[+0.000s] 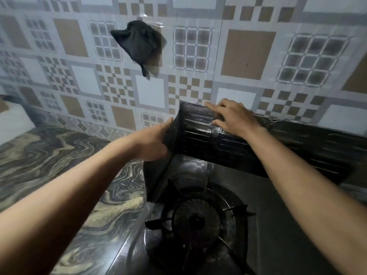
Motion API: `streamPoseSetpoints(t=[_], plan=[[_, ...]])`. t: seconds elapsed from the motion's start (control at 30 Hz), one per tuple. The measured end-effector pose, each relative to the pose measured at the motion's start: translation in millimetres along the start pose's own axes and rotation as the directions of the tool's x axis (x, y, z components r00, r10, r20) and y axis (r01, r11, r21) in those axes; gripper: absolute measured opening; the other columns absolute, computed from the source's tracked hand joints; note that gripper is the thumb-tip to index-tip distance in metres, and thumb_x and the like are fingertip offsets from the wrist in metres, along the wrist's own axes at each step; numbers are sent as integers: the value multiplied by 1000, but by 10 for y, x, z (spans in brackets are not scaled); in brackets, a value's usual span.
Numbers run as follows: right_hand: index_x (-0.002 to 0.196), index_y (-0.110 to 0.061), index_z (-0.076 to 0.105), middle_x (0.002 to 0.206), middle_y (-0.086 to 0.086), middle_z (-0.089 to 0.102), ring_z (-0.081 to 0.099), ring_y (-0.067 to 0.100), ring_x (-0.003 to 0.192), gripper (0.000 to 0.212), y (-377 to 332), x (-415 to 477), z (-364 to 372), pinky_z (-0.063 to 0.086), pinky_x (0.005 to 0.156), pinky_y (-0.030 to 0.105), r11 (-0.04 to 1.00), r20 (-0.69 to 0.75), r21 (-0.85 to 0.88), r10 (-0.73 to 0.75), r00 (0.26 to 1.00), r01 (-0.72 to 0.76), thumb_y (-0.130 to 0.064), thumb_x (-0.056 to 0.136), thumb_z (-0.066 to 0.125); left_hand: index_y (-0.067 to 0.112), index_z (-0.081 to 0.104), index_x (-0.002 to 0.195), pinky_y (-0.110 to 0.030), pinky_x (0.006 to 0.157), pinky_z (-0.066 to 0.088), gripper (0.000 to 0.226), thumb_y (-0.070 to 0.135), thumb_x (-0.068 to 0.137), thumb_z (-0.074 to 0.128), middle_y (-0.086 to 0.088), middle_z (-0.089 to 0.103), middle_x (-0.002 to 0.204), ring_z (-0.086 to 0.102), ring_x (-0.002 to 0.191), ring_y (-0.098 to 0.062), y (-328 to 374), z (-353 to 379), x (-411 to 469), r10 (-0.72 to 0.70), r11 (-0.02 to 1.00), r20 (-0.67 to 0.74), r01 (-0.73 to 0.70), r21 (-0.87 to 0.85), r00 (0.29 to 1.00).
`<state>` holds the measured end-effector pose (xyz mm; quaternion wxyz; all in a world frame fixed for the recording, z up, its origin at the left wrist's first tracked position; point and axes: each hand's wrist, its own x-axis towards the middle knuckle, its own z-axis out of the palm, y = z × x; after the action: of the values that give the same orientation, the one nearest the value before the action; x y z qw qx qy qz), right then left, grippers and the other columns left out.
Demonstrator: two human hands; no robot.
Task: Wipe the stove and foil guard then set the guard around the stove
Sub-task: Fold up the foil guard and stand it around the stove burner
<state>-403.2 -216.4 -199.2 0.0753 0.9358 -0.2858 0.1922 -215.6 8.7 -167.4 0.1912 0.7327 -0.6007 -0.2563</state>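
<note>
- Foil guard (195, 141), head view: it stands upright along the back and left of the stove (268, 207), against the tiled wall (151, 92).
- Left hand (155, 141) lies straight-fingered on the side panel's outer face. Right hand (234, 118), fingers spread, rests on the back panel's top edge.
- Risk: hard pressing could buckle the thin foil at the corner fold. An unsupported side panel might tip onto the burner (198, 219).
</note>
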Motion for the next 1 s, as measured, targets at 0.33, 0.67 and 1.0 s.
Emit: streamPoseSetpoints(t=[0.33, 0.67, 1.0], plan=[[152, -27, 34, 114, 18, 58, 56, 36, 100, 87, 57, 13, 303, 47, 79, 44, 963, -160, -267, -74, 984, 29, 2, 79, 72, 20, 3, 158, -25, 106, 31, 96, -9, 79, 48, -10, 32, 159, 37, 141, -26, -22, -4, -25, -66, 989, -136, 83, 125, 989], [147, -28, 45, 158, 6, 35, 29, 27, 146, 68, -525, 521, 231, 24, 118, 51, 965, -94, 98, -235, 967, 244, -24, 84, 73, 17, 38, 140, -32, 70, 49, 65, -3, 79, 50, -9, 63, 111, 61, 99, -29, -98, 26, -67, -98, 989, -172, 115, 93, 980], [139, -23, 54, 137, 4, 57, 53, 29, 124, 59, -654, 667, 459, 37, 107, 44, 961, -149, 118, -231, 962, 249, -35, 85, 73, 19, 35, 147, -35, 85, 47, 68, 11, 83, 57, -16, 65, 124, 60, 112, -37, -129, 35, -53, -70, 979, -247, 114, 168, 967]])
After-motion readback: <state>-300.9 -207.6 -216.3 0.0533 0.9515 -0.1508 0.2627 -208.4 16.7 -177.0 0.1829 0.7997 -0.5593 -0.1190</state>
